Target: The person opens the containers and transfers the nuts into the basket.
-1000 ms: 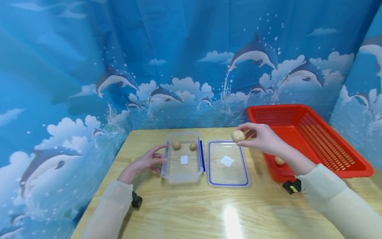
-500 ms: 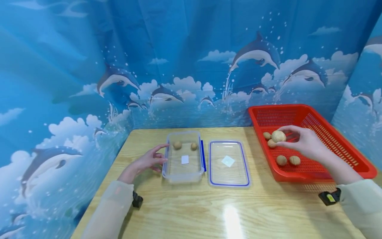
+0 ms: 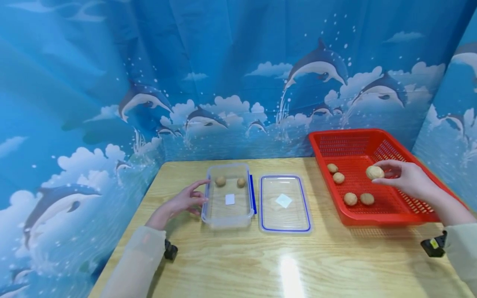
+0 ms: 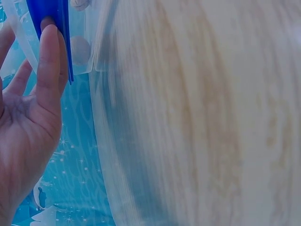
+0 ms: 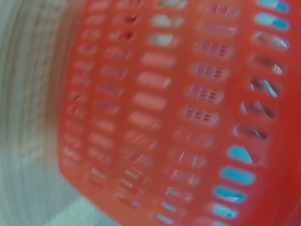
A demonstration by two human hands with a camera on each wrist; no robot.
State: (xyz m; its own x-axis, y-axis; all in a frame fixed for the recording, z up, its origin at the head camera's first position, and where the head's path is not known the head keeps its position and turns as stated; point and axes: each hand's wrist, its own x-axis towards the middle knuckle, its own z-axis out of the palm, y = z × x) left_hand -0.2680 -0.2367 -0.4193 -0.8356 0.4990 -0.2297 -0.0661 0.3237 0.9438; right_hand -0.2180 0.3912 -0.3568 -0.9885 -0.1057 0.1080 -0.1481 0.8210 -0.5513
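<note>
My right hand (image 3: 410, 178) pinches a pale walnut (image 3: 374, 172) between thumb and fingers, above the red plastic basket (image 3: 406, 218). Below it, several walnuts (image 3: 350, 199) lie along the basket's left and near side. My left hand (image 3: 182, 200) touches the left side of a clear plastic box (image 3: 227, 221) with loosely spread fingers. Two walnuts (image 3: 220, 181) sit at the far end of that box, and a white square (image 3: 230, 199) shows nearer its middle. In the left wrist view, fingers (image 4: 49, 61) lie against the box's blue side flap (image 4: 59, 19). The right wrist view is blurred and shows no hand.
A clear lid (image 3: 285, 221) with a blue seal lies flat between box and basket, a white square on it. All stand on a wooden table (image 3: 238, 260). A blue dolphin-print curtain (image 3: 223, 62) hangs behind and at the sides.
The right hand has moved right with the walnut, from over the lid to above the basket. The left hand and the box have stayed in place.
</note>
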